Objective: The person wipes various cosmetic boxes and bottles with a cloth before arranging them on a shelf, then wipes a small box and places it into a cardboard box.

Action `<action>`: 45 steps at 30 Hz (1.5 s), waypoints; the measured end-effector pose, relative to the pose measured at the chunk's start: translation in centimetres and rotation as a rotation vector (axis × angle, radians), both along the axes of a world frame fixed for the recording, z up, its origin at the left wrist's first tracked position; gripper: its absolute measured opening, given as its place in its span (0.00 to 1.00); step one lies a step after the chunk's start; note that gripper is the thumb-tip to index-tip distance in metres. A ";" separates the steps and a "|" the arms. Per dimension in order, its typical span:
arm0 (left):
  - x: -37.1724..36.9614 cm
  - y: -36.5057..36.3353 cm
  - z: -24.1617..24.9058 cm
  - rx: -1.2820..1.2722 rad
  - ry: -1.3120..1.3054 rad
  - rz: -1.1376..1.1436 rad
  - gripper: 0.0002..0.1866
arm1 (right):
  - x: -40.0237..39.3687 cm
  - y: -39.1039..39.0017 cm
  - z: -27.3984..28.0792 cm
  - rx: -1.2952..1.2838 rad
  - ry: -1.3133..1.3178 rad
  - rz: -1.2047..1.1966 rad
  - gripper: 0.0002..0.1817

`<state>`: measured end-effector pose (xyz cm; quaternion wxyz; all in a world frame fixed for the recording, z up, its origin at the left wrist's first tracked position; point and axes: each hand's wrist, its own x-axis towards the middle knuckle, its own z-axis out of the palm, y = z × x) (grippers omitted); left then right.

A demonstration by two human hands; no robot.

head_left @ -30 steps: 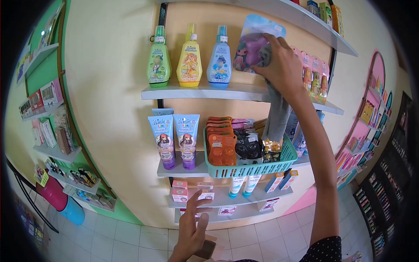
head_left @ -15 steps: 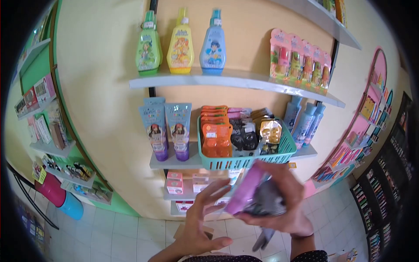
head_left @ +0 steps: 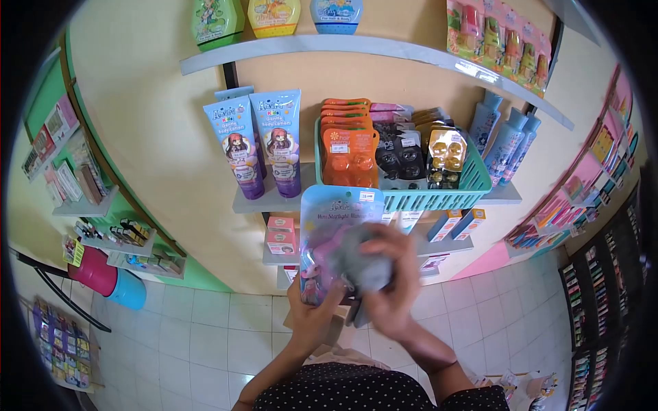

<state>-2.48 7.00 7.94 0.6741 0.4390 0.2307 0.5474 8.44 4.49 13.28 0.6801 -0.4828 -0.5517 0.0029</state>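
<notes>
My left hand (head_left: 312, 320) grips the lower edge of a carded makeup set (head_left: 336, 209), a blue and purple pack with a white price sticker. The pack stands upright before the lower shelf, its face toward me. In my right hand (head_left: 397, 288) is a bunched grey cloth (head_left: 364, 264), blurred by motion, in front of the pack's lower right part. Whether the cloth touches the pack cannot be told. Behind is a teal basket (head_left: 439, 200) holding orange, black and gold blister packs.
Lotion tubes (head_left: 277, 140) stand left of the basket, blue bottles (head_left: 507, 147) right of it. The upper shelf (head_left: 384, 46) carries bottles and carded nail polish (head_left: 493, 38). Small boxes (head_left: 281, 236) sit below. A blue bin (head_left: 129, 289) stands on the left floor.
The pack has passed from my right hand to my left, which has closed on it. The pack now faces me upright, with the cloth before it. My view has tilted down.
</notes>
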 end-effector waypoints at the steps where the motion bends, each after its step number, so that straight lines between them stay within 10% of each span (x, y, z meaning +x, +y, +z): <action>1: 0.1 -0.1 -0.6 0.132 0.036 0.109 0.20 | -0.9 -0.1 -0.7 0.047 -0.210 -0.006 0.19; 22: -1.6 0.4 -1.7 0.377 0.430 -0.064 0.20 | 1.1 1.7 -2.3 0.131 -0.447 -0.032 0.21; 28: -2.1 0.4 -1.9 -0.050 0.162 -0.190 0.22 | 4.5 1.3 -5.6 -0.085 0.010 -0.023 0.17; 30: -2.6 0.8 -2.3 -0.132 0.089 -0.208 0.23 | 4.5 0.3 -6.6 -0.309 0.781 0.178 0.14; 33: -2.4 1.1 -3.0 -0.210 -0.049 -0.346 0.25 | 3.2 -1.8 -7.7 -0.479 0.977 0.412 0.14; 42: -0.8 0.6 -3.0 0.328 0.367 -0.169 0.42 | -0.2 -4.1 -4.5 -0.449 0.202 -0.002 0.12; 45: -2.0 0.5 -5.4 0.006 0.240 -0.345 0.37 | -2.3 -3.5 -5.0 -0.308 -0.018 0.035 0.16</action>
